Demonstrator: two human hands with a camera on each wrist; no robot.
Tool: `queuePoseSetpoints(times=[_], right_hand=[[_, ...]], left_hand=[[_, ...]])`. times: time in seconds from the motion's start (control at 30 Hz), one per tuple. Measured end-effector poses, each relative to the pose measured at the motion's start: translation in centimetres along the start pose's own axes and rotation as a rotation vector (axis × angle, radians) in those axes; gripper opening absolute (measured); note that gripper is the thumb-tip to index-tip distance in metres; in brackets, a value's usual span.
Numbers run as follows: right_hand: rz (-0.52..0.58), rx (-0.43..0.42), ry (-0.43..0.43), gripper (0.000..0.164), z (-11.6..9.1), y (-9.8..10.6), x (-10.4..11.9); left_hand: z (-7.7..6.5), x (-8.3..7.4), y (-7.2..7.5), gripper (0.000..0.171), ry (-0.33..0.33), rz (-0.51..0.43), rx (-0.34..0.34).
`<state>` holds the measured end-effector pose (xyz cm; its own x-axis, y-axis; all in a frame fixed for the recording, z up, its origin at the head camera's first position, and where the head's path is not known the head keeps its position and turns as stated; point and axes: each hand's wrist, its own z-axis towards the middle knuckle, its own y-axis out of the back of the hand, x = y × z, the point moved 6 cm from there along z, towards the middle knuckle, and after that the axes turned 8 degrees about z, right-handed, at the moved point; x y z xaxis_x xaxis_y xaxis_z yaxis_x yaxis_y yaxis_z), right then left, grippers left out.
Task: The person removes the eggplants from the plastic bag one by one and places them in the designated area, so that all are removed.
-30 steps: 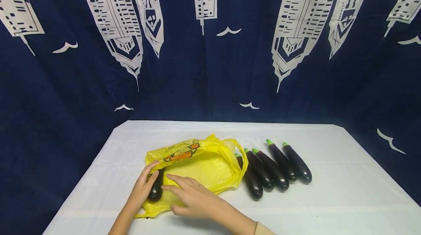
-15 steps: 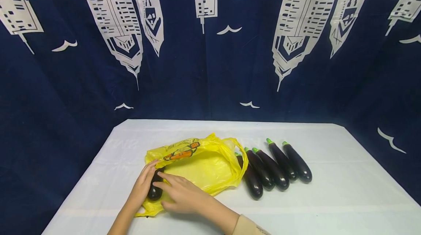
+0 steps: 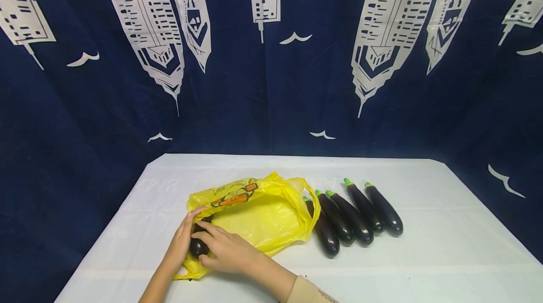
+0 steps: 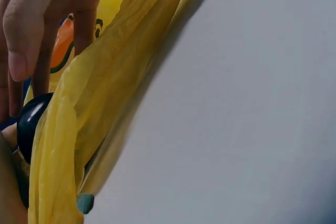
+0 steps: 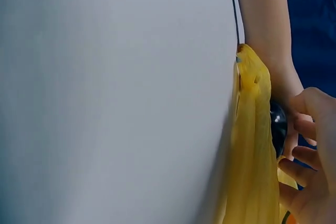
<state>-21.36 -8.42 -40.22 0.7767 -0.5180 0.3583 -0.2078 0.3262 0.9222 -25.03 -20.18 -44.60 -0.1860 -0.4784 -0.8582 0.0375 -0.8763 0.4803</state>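
A dark eggplant point(image 3: 197, 248) with a glossy rounded end lies at the left inside the mouth of a yellow plastic bag point(image 3: 259, 220). My left hand point(image 3: 180, 241) lies along the eggplant's left side, its fingers fairly straight and reaching to the bag's upper edge. Over the eggplant from the right comes my right hand point(image 3: 226, 252), fingers spread and slightly bent. In the left wrist view its fingers hang above the eggplant point(image 4: 32, 119), thumb apart from it. The right wrist view shows the eggplant's end point(image 5: 278, 127) between both hands, behind the bag's side point(image 5: 252, 156).
Several more eggplants point(image 3: 356, 223) with green stems lie side by side to the right of the bag; a bag handle loops over the nearest. The white table point(image 3: 445, 246) stretches beyond them. A dark blue patterned cloth point(image 3: 263, 95) hangs behind.
My right hand has moved left, from over the bag's inside to over the eggplant, its fingers bending a little more. The left hand, bag and row of eggplants look the same.
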Motion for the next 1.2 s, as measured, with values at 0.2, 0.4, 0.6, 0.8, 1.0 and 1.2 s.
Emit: queuePoseSetpoints(times=[0.2, 0.4, 0.6, 0.8, 1.0, 1.2], right_hand=[[-0.003, 0.024, -0.026, 0.05, 0.3, -0.7, -0.2], [-0.017, 0.033, -0.024, 0.054, 0.5, -1.4, -0.2], [-0.031, -0.039, -0.025, 0.047, 0.6, -1.4, -0.3], [-0.02, -0.098, -0.056, 0.044, 0.4, -1.2, -0.3], [-0.023, -0.13, -0.108, 0.038, 0.2, -1.2, -0.3], [-0.049, -0.166, -0.105, 0.038, -0.1, -0.9, -0.2]], left_hand=[[0.1, 0.1, 0.0, 0.054, 0.007, 0.022, -0.019], [0.0, 0.2, 0.1, 0.054, 0.016, 0.023, -0.012], [-0.1, 0.0, 0.1, 0.053, 0.003, 0.016, -0.006], [-0.2, 0.1, -0.1, 0.045, -0.004, 0.03, -0.002], [0.0, 0.6, -0.3, 0.039, -0.013, 0.061, -0.003], [-0.1, 0.3, -0.3, 0.038, -0.02, 0.071, -0.007]])
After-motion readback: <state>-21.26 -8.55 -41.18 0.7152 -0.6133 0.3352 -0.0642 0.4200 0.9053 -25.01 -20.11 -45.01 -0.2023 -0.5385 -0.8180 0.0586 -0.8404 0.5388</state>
